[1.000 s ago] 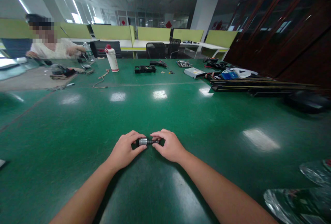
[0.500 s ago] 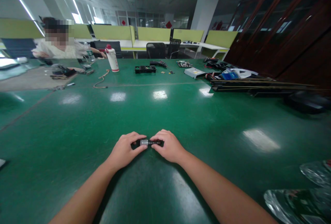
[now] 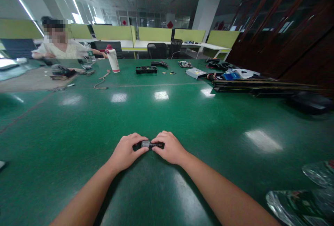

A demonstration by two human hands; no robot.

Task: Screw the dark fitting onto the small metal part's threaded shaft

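A small silver-and-black cylindrical part [image 3: 145,144] with a thin dark shaft lies level on the green table [image 3: 156,118], or just over it; I cannot tell which. My left hand [image 3: 129,150] pinches its silver barrel between thumb and fingers. From the other side, my right hand [image 3: 169,146] has thumb and fingertips around the dark shaft. The two hands face each other with a narrow gap between their fingertips. Fingers hide parts of both ends, so its exact kind cannot be made out.
Clear plastic bottles [image 3: 294,205] lie at the near right. Farther off stand a white bottle [image 3: 113,60], a black housing [image 3: 146,70], a grey metal box [image 3: 195,73] and long dark rails [image 3: 250,86]. A coiled cord [image 3: 101,81] lies left of centre. A person [image 3: 61,47] sits across the table.
My hands and the cylindrical part stay almost where they were. The person across the table has shifted their head slightly.
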